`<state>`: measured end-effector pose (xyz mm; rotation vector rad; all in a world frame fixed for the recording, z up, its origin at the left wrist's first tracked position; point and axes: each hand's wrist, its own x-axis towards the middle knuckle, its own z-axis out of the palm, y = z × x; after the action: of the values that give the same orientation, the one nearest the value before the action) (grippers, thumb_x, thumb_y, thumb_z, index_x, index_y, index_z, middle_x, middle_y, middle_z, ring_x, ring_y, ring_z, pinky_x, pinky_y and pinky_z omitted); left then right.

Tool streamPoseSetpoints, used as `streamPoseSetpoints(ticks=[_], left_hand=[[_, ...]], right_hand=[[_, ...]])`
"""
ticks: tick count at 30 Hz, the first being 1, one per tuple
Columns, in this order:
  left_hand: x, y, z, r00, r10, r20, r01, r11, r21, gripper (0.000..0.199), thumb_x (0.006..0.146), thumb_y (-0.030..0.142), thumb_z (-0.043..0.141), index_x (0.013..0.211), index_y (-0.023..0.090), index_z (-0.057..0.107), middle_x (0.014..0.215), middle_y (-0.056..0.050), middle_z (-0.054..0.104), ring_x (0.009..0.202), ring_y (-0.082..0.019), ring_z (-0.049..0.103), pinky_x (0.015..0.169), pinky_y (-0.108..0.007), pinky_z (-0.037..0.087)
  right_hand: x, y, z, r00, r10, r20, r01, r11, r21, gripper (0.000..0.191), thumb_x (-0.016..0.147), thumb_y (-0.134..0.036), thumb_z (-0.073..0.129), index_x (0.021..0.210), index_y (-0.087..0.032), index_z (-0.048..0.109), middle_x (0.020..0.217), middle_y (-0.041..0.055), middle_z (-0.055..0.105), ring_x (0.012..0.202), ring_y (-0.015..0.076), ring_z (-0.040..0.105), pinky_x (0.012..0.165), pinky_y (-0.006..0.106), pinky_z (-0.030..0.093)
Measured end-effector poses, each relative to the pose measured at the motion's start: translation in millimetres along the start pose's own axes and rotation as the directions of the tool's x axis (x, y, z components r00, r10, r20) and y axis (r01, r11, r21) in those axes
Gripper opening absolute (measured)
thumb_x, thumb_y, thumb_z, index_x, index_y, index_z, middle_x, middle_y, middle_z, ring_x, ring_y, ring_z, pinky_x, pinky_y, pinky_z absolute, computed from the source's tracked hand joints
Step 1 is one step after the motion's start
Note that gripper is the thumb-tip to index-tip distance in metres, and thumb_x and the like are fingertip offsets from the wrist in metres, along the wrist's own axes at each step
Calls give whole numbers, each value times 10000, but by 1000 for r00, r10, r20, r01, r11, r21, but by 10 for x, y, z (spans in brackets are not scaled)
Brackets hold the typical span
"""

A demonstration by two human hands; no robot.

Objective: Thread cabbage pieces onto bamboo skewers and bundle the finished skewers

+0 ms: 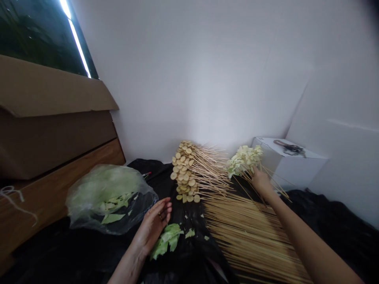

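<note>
A clear plastic bag (109, 199) of cabbage leaves lies at far left. The open left hand (154, 225) hovers just above torn cabbage pieces (166, 240) on black cloth (189, 268). Beyond skewered round yellow slices (185, 171) and loose bamboo skewers (248, 236), the right hand (260, 182) grips a bunch of cabbage skewers (244, 159).

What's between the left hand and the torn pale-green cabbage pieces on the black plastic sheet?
Nothing visible. The left hand sits directly beside the torn cabbage pieces, with no object between them; the clear plastic bag of cabbage lies on the hand's other side.
</note>
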<state>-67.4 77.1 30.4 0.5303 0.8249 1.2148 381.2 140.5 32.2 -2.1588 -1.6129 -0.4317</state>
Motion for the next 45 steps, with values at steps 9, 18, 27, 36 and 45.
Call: streamPoseSetpoints(ticks=[9, 18, 27, 36, 45], left_hand=[[16, 7, 11, 1000, 2, 18, -2, 1000, 8, 171, 855, 118, 592, 970, 141, 717, 884, -62, 690, 750, -107, 653, 658, -196, 534], [12, 1, 16, 996, 71, 57, -77, 992, 102, 174, 787, 161, 684, 954, 142, 730, 882, -68, 699, 746, -111, 647, 665, -194, 521], [-86, 86, 52, 982, 141, 122, -164, 966, 200, 279, 685, 254, 784, 934, 136, 738, 866, -67, 704, 761, -121, 631, 707, -211, 484], [-102, 110, 14, 960, 211, 182, -279, 741, 611, 304, 710, 391, 744, 894, 149, 744, 846, -79, 708, 717, -140, 598, 623, -210, 407], [-124, 214, -120, 914, 37, 404, -377, 447, 811, 248, 698, 372, 745, 785, 139, 743, 699, -44, 679, 636, -146, 559, 614, -233, 407]], right_hand=[[-474, -300, -375, 983, -158, -92, 167, 981, 97, 360, 839, -105, 429, 1126, -155, 640, 1145, 157, 621, 1068, 284, 532, 908, 396, 396], [-1001, -806, -254, 952, -292, 91, 218, 858, 465, 272, 866, -250, 455, 900, -204, 721, 880, 49, 729, 812, 188, 646, 737, 282, 485], [-1298, -913, -248, 817, -480, 320, 277, 813, 512, 140, 783, -211, 562, 773, -174, 697, 772, 24, 698, 723, 150, 610, 659, 234, 427], [-1445, -1088, -247, 800, -521, 297, 463, 851, 246, 249, 882, -138, 433, 772, -144, 656, 865, 123, 678, 792, 190, 587, 718, 284, 360], [-1575, -1258, -206, 751, -658, 58, 657, 753, 38, 257, 831, -49, 433, 1000, -170, 584, 882, 79, 652, 722, 175, 579, 620, 273, 330]])
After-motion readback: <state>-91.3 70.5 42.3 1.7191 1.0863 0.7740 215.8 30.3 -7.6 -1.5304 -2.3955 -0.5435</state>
